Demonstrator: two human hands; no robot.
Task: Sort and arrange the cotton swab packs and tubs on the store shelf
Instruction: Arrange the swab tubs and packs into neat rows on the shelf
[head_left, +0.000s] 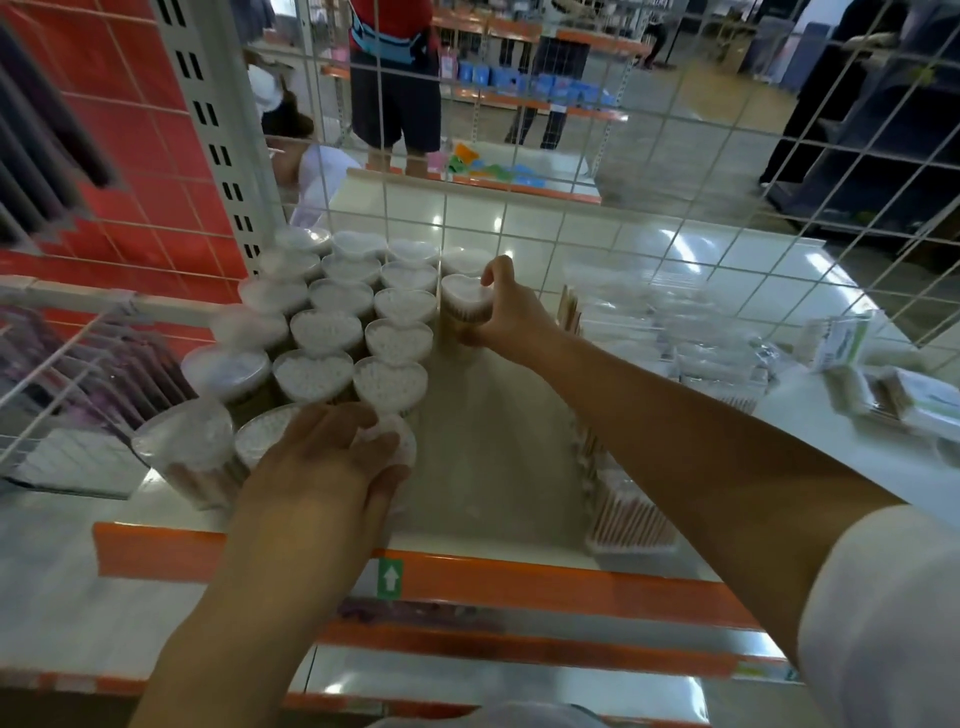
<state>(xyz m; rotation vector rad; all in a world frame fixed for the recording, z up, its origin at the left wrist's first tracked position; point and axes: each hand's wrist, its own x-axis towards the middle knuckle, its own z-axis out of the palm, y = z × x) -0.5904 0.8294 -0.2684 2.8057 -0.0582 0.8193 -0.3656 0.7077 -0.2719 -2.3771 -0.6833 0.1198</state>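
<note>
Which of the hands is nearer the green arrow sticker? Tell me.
Left. The left hand rests on the front tubs just above the green arrow sticker; the right hand grips a heart-shaped tub farther back.

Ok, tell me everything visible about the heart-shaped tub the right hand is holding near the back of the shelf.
The clear heart-shaped plastic tub stands upright on the white shelf, at the right end of a back row of matching tubs. Its transparent lid shows a heart outline; brownish swab sticks show through the wall. The right hand grips its right side, one finger on the lid's rim. Another heart tub stands just behind it, and one sits close on its left; whether they touch is unclear.
</note>
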